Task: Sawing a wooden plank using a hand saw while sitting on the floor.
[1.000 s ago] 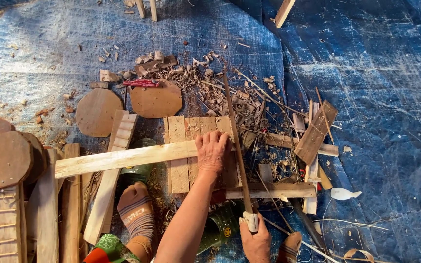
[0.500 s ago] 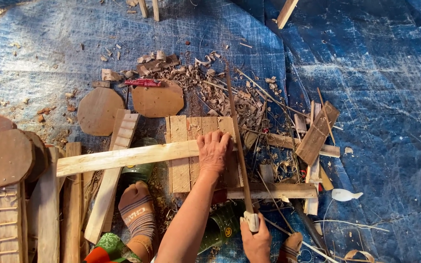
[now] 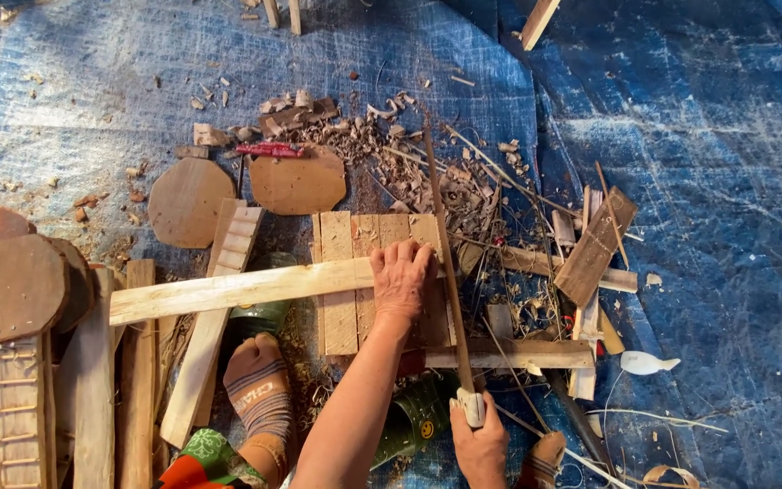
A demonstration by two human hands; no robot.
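My left hand (image 3: pixel 400 281) lies flat, fingers spread, on the right end of a long pale wooden lath (image 3: pixel 237 288). It presses the lath across a small panel of joined planks (image 3: pixel 341 317). My right hand (image 3: pixel 480 444) grips the white-wrapped handle (image 3: pixel 471 406) of a long thin blade-like tool (image 3: pixel 445 254). The tool runs away from me along the panel's right edge, just right of my left hand. My socked foot (image 3: pixel 260 385) rests beside the panel.
Rounded wooden discs (image 3: pixel 190 201) (image 3: pixel 299 181) lie beyond the panel, and more discs with stacked slats (image 3: pixel 92 389) lie at the left. Shavings and offcuts (image 3: pixel 382 136) litter the blue tarp (image 3: pixel 708 118). Scrap boards (image 3: pixel 595 244) lie at the right, and a red tool (image 3: pixel 269 149) near the discs.
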